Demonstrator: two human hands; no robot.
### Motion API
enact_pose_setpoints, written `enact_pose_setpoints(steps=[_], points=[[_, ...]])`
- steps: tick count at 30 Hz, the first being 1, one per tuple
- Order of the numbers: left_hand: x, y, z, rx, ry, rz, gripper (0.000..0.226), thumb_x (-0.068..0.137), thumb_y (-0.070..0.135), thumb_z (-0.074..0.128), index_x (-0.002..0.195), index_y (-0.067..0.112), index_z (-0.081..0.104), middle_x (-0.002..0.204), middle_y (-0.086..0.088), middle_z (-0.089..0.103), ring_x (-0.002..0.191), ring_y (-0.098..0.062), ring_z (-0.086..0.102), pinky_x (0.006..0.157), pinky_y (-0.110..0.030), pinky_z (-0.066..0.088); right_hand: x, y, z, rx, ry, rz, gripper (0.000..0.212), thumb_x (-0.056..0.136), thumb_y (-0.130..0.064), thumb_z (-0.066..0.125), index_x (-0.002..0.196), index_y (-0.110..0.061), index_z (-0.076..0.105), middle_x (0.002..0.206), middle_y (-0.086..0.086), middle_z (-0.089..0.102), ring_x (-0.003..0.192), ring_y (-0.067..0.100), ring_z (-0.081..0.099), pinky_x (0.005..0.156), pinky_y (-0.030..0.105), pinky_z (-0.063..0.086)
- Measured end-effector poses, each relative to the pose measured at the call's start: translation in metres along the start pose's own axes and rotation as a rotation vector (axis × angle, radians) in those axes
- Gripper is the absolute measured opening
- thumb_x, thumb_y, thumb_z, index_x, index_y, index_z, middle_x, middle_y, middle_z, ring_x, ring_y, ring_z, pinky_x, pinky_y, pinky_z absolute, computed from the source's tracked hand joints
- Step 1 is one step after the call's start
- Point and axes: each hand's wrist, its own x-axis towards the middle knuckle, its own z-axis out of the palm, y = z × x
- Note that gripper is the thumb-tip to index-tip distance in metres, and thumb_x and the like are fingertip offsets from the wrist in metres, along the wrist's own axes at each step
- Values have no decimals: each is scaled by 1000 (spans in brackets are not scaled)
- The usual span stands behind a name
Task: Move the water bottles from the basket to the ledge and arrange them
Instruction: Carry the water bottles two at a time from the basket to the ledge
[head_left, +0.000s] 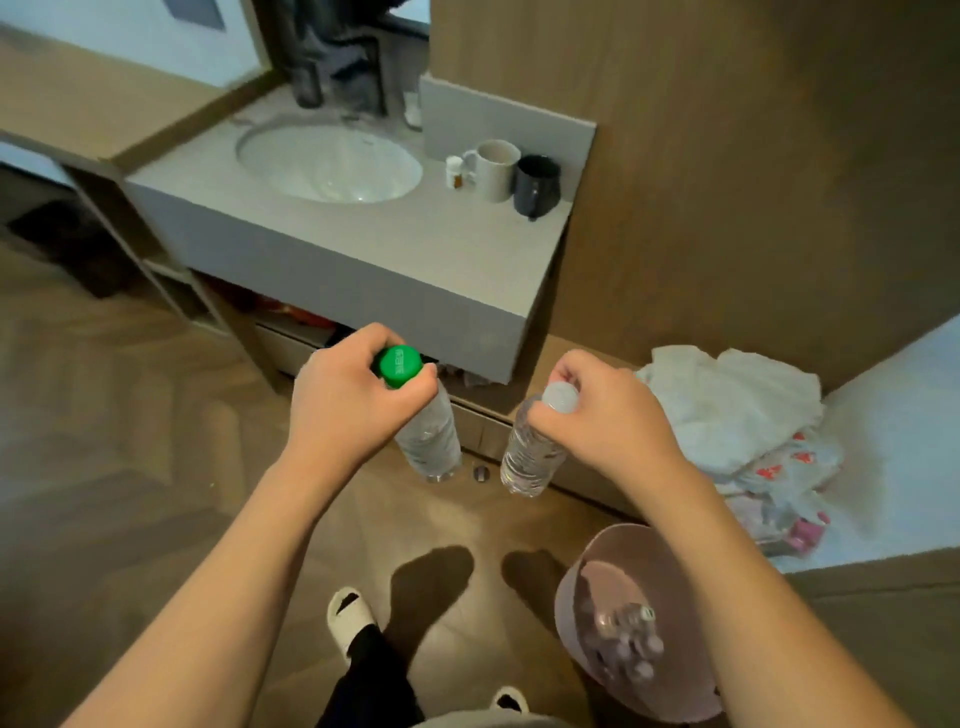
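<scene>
Basket (571, 613), 5 o'clock: contents blurred, bottle count indeterminate. Green cap (399, 365): lettering too small to read. Shelf under the counter (363, 270), 12 o'clock: items shadowed, unidentifiable; mirror at 11 o'clock cut by top edge.

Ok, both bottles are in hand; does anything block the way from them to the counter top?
Nothing visible does. The left hand and right hand hold the green-capped bottle and clear-capped bottle below the counter, whose near surface is bare. The mugs stand at its back right.

white mug (493, 169) | dark cup (536, 187) | sink (332, 161) | cloth pile (737, 410), perhaps laundry
</scene>
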Motion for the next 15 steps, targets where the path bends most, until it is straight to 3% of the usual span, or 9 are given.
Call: enact_pose_setpoints(steps=[6,11,15], points=[[31,-104,-86,65,92,-120,19,76,38,75,79,27,61,62,12,57,59,-6,54,52,-20,36,68,-123,61,-40,-81,-141,26,73,-48,64,86,-29,52,79,-8,62,75,17,59,64,36,54],[61,-185,-157,101,183,-212,19,75,38,76,76,28,60,62,13,58,61,-4,55,53,-19,37,113,-223,111,9,-119,-234,25,72,-46,64,83,-28,51,75,-7,61,71,16,58,55,31,46],[78,-241,-207,116,260,-293,20,74,38,77,76,27,61,61,12,58,61,-8,56,56,-26,42,143,-295,146,20,-168,-316,25,72,-47,64,83,-28,52,74,-7,61,70,14,58,52,29,39]])
